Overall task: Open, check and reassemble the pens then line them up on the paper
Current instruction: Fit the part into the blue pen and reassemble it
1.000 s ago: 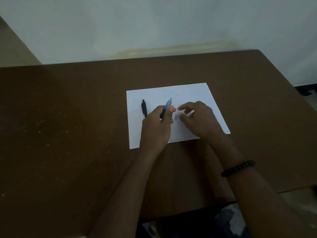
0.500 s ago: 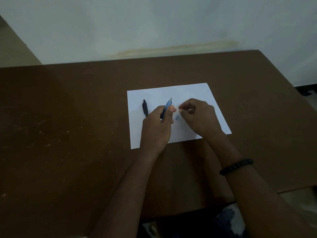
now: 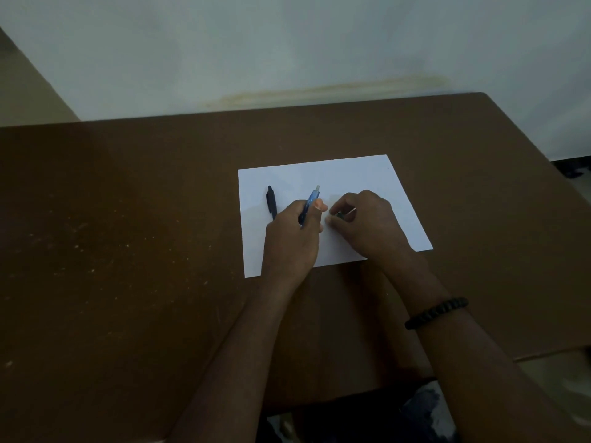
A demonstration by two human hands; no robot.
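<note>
A white sheet of paper (image 3: 351, 177) lies on the brown table (image 3: 128, 251). A black pen (image 3: 271, 202) rests on the paper's left part, pointing away from me. My left hand (image 3: 292, 238) grips a blue pen barrel (image 3: 311, 201), its clicker end tilted up and away. Just to the right, my right hand (image 3: 364, 222) pinches a small dark pen part (image 3: 339, 215) between thumb and fingers, low over the paper. The part is mostly hidden by the fingers.
The table's far edge meets a pale wall (image 3: 287, 43). Its right edge (image 3: 543, 161) and near edge drop off to the floor. A dark bead bracelet (image 3: 436, 313) sits on my right wrist.
My right hand's fingers have closed on the small blue piece that lay on the paper. My left hand and the blue barrel have stayed put.
</note>
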